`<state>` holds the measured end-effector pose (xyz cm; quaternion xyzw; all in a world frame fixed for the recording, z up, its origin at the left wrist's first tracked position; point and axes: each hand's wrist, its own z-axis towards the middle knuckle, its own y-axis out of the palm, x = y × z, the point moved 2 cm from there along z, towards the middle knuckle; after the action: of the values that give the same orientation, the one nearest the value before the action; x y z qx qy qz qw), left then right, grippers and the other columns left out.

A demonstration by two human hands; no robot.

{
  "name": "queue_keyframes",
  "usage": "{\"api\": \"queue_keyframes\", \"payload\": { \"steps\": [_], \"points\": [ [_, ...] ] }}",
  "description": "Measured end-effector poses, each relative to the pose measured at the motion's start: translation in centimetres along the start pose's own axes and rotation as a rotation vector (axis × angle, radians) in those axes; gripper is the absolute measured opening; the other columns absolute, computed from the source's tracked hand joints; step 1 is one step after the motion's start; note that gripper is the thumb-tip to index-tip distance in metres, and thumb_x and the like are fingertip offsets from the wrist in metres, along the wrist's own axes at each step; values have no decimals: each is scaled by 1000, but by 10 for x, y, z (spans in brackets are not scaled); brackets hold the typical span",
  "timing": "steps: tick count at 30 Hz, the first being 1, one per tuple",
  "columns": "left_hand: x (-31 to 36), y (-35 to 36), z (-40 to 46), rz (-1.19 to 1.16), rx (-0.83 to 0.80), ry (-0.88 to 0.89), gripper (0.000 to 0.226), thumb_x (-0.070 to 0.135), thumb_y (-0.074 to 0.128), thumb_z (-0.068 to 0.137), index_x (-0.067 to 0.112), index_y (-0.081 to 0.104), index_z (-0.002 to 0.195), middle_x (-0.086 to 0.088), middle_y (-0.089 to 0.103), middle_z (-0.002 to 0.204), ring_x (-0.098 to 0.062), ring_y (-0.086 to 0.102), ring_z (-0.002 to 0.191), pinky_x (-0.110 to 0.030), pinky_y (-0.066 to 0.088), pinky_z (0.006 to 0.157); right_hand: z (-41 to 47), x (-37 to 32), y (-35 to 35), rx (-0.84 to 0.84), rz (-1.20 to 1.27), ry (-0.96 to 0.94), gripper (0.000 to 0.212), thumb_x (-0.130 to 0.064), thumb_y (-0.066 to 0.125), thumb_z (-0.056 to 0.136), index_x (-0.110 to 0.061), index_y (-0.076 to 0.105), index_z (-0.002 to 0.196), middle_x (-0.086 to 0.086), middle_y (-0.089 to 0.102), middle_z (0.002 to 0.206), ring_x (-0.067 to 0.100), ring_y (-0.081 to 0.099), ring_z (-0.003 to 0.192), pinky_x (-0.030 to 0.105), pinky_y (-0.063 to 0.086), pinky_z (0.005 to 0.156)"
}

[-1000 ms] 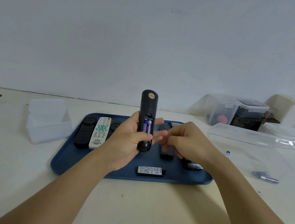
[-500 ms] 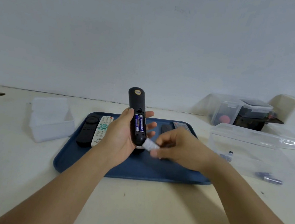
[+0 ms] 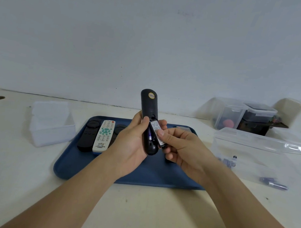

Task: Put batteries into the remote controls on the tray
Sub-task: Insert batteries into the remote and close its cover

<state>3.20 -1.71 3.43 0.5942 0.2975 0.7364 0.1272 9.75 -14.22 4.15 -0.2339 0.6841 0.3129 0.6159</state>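
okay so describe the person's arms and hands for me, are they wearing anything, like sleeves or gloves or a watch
Both forearms are bare as far as the frame shows: no sleeves reach into view. The left hand and right hand wear no gloves, and no watch, bracelet or ring shows on the sides facing the camera. Fingernails look short and unpainted.

Glossy black plastic remote [image 3: 149,111], matt blue tray [image 3: 86,164], clear plastic boxes [image 3: 252,145], smooth cream tabletop [image 3: 15,173].

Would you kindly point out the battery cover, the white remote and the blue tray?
battery cover [image 3: 156,131]: head view, its white label.
white remote [image 3: 104,135]: head view, its keypad.
blue tray [image 3: 86,164]: head view, bare front-left floor.
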Motion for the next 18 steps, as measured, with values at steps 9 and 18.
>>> {"api": "queue_keyframes", "payload": {
  "steps": [9,18],
  "points": [
    [-2,0,-3,199,-33,86,35,20,41,107,26,46,142,-5,65,109,-19,64,109,-38,56,88,-1,8,0,-36,157,104,32,-24,74,87,-2,71,109,4,68,78,9,61,58,14,53,54],
    [0,3,-4,73,-72,23,28,24,39,108,21,52,132,-7,67,101,-20,67,99,-34,56,74,0,7,3,-71,225,122,34,-23,74,82,-7,67,111,2,65,88,11,59,57,14,49,49]
  ]
}}
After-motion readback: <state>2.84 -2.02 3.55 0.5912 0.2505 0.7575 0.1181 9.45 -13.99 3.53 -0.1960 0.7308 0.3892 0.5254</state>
